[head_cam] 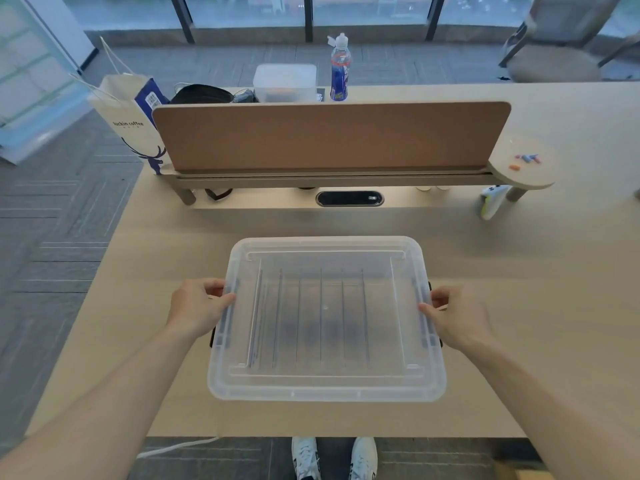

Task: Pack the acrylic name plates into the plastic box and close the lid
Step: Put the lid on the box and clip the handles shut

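Observation:
A translucent plastic box point(221, 382) sits on the desk in front of me with its clear lid point(325, 251) lying on top. Through the lid I see several acrylic name plates point(322, 320) standing on edge in a row inside. My left hand point(199, 303) grips the lid's left edge, thumb on top and fingers curled beside it. My right hand point(457, 315) holds the right edge the same way. Dark side latches point(212, 337) show at both sides, partly hidden by my hands.
A brown desk divider point(329, 136) on a raised shelf stands behind the box. Beyond it are a smaller plastic box point(284, 83), a drink bottle point(340, 69) and a paper bag point(128, 116). A white object point(491, 202) leans at the right. My shoes point(334, 459) show below the desk edge.

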Tool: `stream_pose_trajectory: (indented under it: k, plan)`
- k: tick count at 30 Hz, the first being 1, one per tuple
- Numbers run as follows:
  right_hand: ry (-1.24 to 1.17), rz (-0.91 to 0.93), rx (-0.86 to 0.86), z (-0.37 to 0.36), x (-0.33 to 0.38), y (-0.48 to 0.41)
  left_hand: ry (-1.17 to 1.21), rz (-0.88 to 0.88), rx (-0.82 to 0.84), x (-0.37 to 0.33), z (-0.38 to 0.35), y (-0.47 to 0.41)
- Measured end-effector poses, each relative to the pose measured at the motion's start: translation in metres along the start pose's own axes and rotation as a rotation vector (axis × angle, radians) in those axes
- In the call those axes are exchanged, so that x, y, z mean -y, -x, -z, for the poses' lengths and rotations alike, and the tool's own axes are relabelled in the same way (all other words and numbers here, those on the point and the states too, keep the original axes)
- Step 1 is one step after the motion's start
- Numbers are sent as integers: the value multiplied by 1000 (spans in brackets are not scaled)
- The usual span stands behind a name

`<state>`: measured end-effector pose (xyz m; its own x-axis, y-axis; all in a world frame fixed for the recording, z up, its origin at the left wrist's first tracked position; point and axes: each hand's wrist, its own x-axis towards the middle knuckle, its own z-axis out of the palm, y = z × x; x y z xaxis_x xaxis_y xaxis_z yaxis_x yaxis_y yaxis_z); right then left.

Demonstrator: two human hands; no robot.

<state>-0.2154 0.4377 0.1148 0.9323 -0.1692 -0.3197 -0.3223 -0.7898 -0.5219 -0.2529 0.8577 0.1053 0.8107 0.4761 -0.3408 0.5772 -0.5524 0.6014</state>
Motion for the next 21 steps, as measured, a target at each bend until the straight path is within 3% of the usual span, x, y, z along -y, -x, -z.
stream_pose_trajectory:
  k: [5, 13, 18, 21]
  plan:
    - [-18, -22, 9, -1, 0, 0, 14, 16, 10, 3, 0, -2]
    - [-201, -214, 90, -2, -9, -11, 192, 133, 25, 12, -2, -10]
    - [-358, -417, 297, -3, -18, -14, 527, 473, 315, 25, 2, -12]
    - [-466, -448, 363, -4, -17, -13, 600, 463, 448, 25, 2, -10]
